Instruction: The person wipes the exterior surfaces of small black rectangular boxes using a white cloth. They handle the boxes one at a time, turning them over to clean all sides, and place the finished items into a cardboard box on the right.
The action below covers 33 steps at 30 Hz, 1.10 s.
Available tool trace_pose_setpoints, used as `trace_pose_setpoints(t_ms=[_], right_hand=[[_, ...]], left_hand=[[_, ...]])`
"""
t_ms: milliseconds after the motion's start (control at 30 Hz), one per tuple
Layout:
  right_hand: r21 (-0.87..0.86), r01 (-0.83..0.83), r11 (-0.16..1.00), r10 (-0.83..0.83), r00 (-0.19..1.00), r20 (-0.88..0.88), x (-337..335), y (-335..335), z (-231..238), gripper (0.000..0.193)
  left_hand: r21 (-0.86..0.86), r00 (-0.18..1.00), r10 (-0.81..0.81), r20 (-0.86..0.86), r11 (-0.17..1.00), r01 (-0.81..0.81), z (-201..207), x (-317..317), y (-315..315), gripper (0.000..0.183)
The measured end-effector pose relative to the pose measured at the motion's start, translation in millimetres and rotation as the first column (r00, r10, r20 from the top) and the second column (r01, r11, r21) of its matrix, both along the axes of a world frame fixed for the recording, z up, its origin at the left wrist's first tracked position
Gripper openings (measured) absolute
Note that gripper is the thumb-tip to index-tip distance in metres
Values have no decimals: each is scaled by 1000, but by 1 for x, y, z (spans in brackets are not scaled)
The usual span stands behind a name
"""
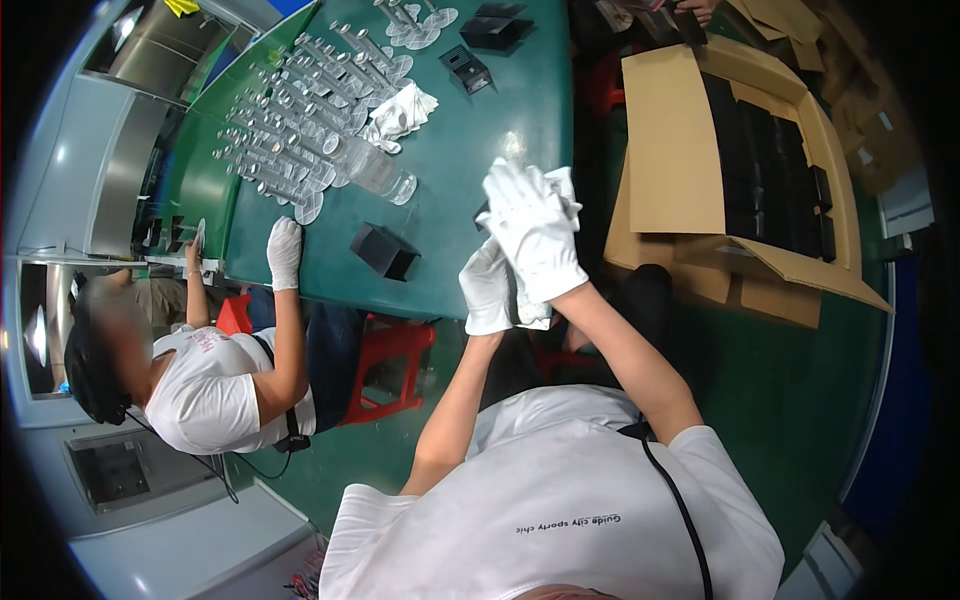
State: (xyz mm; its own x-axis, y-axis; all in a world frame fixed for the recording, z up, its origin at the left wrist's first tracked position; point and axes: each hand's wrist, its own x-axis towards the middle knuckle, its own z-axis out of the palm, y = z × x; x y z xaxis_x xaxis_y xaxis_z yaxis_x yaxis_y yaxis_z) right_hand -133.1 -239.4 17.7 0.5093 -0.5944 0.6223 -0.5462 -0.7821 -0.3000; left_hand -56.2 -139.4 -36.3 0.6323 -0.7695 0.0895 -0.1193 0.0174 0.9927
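Observation:
Both my hands wear white gloves and meet at the table's right front edge. My right hand (537, 232) lies over the left, its fingers stretched out flat against a white cloth (534, 314). Below it, my left hand (487, 292) is curled around the cloth, with most of its fingers hidden. A small dark corner of something black (482, 214) peeks out beside the right hand; the rest is covered. To the left, a black open box (384, 251) lies on the green table (450, 180), apart from my hands.
Several clear stemmed pieces with round discs (300, 120) crowd the left, near a clear cylinder (375, 170) and crumpled white cloth (402, 115). Two black boxes (467, 69) (496, 25) lie farther back. A carton (680, 150) of black boxes stands right. A co-worker (215, 385) sits left.

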Motion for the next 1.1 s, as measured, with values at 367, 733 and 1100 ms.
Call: trace_pose_setpoints(t_ms=[367,733,1100], right_hand=[[555,-685,472,455,729,512,-44,35,50,35],[671,-324,667,-285,721,631,-45,-39,12,37],[562,-753,342,-331,463,822,-39,82,-43,43]], left_hand=[[147,938,-233,257,969,200,12,15,12,35],[-23,570,-43,-821,999,42,19,14,-44,35],[-145,718,-62,-693,988,-55,50,-23,-28,26]])
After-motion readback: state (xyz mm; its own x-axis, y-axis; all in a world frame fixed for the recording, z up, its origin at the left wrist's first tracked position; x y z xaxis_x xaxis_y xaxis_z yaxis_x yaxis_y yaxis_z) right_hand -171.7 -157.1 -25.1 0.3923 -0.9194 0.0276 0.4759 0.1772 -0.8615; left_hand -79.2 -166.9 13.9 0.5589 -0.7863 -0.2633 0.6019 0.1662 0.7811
